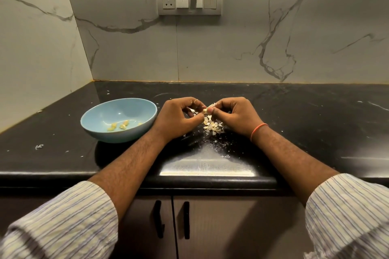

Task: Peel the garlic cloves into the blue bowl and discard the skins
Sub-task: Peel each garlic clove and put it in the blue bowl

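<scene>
Hands together: L hand (179, 114) & R hand (233, 114) pinch garlic clove (205, 110); skins (213, 126) beneath; blue bowl (119, 120) left.

Home kitchen: black stone countertop (294, 111), marble-look backsplash (231, 48), switch panel (189, 1), cabinet doors (210, 227) below.
</scene>
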Available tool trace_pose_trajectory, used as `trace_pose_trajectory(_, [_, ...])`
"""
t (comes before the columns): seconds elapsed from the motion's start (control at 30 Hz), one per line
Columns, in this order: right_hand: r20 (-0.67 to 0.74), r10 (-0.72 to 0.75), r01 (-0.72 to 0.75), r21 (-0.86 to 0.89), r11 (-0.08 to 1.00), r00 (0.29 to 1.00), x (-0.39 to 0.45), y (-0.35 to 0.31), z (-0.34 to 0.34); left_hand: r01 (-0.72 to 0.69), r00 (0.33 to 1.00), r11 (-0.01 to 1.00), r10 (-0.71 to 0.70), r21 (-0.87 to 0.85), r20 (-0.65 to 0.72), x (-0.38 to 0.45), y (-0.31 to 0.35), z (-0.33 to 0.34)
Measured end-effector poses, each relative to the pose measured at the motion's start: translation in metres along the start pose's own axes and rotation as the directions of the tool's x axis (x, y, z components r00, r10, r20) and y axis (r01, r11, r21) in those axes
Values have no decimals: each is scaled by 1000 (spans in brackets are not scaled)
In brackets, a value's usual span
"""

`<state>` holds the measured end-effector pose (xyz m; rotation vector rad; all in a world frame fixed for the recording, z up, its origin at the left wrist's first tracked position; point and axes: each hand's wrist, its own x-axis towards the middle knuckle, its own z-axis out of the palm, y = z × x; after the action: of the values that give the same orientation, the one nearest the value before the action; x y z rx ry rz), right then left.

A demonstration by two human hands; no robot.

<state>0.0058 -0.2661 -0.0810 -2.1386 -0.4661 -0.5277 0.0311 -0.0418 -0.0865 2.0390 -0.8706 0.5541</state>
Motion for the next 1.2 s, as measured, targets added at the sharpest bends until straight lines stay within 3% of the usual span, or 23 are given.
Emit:
trace_pose_trajectory(0.33, [-20,54,-52,61,997,998,0,2,-1,16,999,1000,-15,26,-33,1,1,0])
trace_pose_trajectory(0.83, [129,54,-80,206,975,990,1,2,-3,50,998,999,-49,16,-29,2,0,2])
trace_pose_trajectory(1.07, [-23,54,-49,181,982,998,2,7,-2,37,999,999,-37,-20,1,-1,1,1])
trace_pose_trajectory(1.2, [13,36,-38,116,993,999,2,6,-2,0,1000,1000,0,-7,5,0,4,0])
